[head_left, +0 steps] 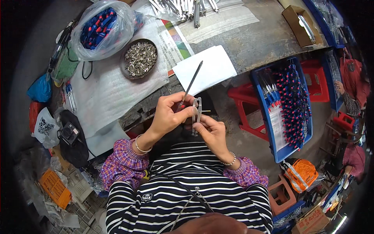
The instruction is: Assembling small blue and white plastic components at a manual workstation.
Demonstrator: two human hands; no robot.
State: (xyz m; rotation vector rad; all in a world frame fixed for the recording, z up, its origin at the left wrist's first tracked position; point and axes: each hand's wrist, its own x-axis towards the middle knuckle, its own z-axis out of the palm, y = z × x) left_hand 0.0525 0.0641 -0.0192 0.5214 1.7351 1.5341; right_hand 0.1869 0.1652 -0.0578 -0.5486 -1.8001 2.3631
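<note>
My left hand is closed around the reddish handle of a screwdriver, whose dark shaft points up and away. Its thumb and fingertips also meet a narrow silver metal part made of two parallel strips. From below, my right hand pinches that same part between thumb and fingers. A thin pin sticks out to the right of the strips. Beyond the hands, a folded white sheet lies at the table's edge. A round dark bowl full of small silver rivet-like pieces stands farther left.
Clear plastic bag of blue and red pieces stands far left. Silver parts lie at the back, near a cardboard box. At right, a blue tray of blue-red pieces sits by red stools. Other people work far right.
</note>
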